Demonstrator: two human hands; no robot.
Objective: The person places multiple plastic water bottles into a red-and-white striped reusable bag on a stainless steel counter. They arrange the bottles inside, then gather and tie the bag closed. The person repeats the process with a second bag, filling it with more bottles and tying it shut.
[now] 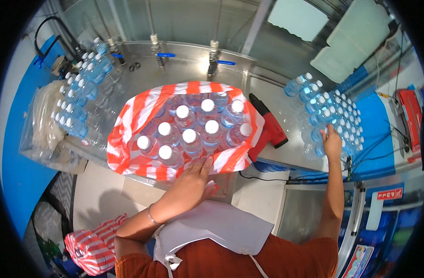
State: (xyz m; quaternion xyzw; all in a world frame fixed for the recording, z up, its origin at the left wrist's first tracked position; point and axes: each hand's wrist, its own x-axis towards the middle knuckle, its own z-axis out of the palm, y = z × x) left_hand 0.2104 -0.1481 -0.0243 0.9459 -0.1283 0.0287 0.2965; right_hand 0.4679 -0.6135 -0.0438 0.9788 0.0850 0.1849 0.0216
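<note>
A red-and-white striped plastic bag (128,121) stands on the metal counter with its mouth spread wide. Several upright water bottles with white caps (189,136) fill it. At the bag's near rim, my left hand (194,180) grips the plastic, fingers over the edge and thumb beneath. My right hand (332,142) reaches out to the right, its fingers around the cap end of a bottle (316,135) at the near side of a packed group of capped bottles (340,114). The fingers partly hide that cap.
Left stand more capped bottles (83,90) and a clear bag of plastic (47,121). A red heat gun (269,130) lies right of the striped bag. Taps with blue levers (212,62) line the back of the steel counter (187,71). Another striped bag (92,243) sits on the floor.
</note>
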